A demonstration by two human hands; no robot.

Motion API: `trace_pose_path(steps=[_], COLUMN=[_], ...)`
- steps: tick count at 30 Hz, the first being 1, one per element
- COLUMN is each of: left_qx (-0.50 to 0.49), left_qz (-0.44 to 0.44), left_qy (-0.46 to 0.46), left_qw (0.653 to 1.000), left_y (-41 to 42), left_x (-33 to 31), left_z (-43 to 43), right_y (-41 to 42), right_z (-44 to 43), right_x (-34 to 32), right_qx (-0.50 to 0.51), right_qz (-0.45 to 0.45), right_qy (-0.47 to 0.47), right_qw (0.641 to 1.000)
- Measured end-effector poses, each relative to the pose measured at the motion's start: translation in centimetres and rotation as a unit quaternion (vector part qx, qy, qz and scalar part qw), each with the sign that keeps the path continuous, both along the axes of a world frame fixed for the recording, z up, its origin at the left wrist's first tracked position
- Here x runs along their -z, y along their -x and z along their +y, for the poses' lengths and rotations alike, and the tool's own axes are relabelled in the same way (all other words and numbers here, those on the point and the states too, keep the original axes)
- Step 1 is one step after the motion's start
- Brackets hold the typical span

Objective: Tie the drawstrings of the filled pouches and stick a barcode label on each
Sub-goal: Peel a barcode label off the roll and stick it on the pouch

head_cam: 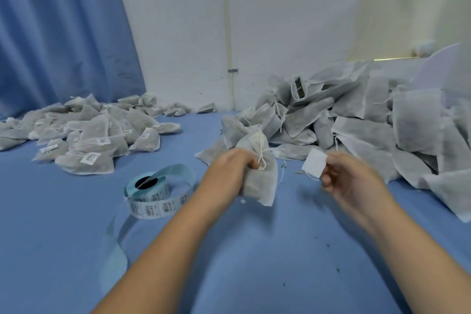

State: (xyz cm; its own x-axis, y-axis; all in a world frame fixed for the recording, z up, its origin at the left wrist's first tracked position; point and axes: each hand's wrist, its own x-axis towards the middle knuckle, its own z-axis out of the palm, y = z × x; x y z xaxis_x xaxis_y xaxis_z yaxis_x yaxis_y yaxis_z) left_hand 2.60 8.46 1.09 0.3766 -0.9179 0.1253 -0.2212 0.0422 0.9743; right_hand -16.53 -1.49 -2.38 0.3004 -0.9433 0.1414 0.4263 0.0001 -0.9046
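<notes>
While the left hand (pixel 234 163) grips a filled pouch (pixel 260 183) just below its gathered neck, its fingers (pixel 252 163) curled round the fabric, the pouch hangs a little above the middle of the blue counter (pixel 254 250), tilted with its bottom corner pointing down. Its drawstring (pixel 261 154) is pulled in at the neck and dangles in pale loops beside the fingers; whether it is knotted cannot be told. To the right, near but apart from the pouch, the right hand (pixel 349 176) pinches a small white label (pixel 314 162) by one edge between thumb and fingertips, the plain side facing the camera. A roll of barcode labels (pixel 153 194) lies on the counter to the left of the left forearm, and its bare backing strip (pixel 114 245) curls towards the near edge. Along the far left edge spreads a heap of labelled pouches (pixel 89 132); along the far right a taller heap of unlabelled pouches (pixel 369 115) is banked against the white wall (pixel 280 20). A blue curtain (pixel 63 33) hangs behind the left heap.
</notes>
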Motion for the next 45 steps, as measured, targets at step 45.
trace_pose_path(steps=[45], left_qx=[0.039], left_qz=[-0.065], left_qy=[0.069], left_qw=[0.995], left_y=[3.1], left_x=[5.2], left_z=[-1.5], right_y=[-1.6], right_z=[4.1], right_x=[-1.3], right_qx=[-0.102], right_qz=[0.043], right_qy=[0.113], right_qw=[0.987])
